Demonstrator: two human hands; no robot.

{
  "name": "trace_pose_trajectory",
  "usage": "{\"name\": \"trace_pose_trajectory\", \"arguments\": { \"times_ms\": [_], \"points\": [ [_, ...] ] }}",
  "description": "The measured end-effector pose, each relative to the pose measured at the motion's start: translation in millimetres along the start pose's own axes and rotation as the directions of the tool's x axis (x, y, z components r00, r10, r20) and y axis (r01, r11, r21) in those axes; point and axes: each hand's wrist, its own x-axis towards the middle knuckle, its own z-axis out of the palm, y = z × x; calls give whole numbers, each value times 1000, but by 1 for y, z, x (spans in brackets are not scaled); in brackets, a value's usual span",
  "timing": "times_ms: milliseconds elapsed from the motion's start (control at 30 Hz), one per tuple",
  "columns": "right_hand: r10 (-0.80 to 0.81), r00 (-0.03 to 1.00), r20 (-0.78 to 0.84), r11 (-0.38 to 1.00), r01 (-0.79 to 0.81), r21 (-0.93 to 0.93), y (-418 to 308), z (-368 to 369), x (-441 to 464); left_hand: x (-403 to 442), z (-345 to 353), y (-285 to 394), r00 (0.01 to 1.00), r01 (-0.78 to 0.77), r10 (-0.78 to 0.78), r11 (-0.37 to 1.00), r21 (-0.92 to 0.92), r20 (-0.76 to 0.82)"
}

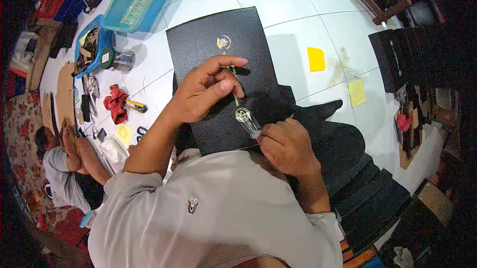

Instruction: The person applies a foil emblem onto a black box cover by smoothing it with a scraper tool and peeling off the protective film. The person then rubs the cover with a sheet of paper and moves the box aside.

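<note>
A black folder with gold print lies across my lap, its far edge tilted. Over its middle hovers my left hand, fingers curled and parted, with nothing visible in it. At the folder's lower right, my right hand pinches a small clear plastic piece, which extends over the lower gold emblem. Other black folders are stacked in a fan to my right.
Blue containers and a jar stand at the upper left, near a red cloth and a yellow cutter. A yellow card lies on the tiles. Another person is at the far left.
</note>
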Motion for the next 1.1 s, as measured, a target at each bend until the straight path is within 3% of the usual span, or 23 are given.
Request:
{"name": "trace_pose_trajectory", "arguments": {
  "times_ms": [733, 833, 900, 1033, 1100],
  "points": [
    [-13, 1000, -4, 998, 13, 68, -1, -3, 4, -2, 2, 3, 999, 33, -33, 999, -31, 0],
    [10, 989, -148, 998, 0, 62, -7, -4, 9, 3, 1, 9, 992, -91, 87, 995, 38, 94],
    [51, 967, -250, 998, -43, 36, -10, -3, 14, 12, -4, 13, 884, -430, 318, 840, 330, 341],
    [82, 931, -356, 997, -80, 19, -15, 5, 21, 8, 5, 7, 888, -426, 255, 768, 479, 382],
    [269, 890, -369, 960, -214, 183, -24, 4, 21, 7, 7, 5, 902, -401, 234, 767, 501, 364]
  ]
}}
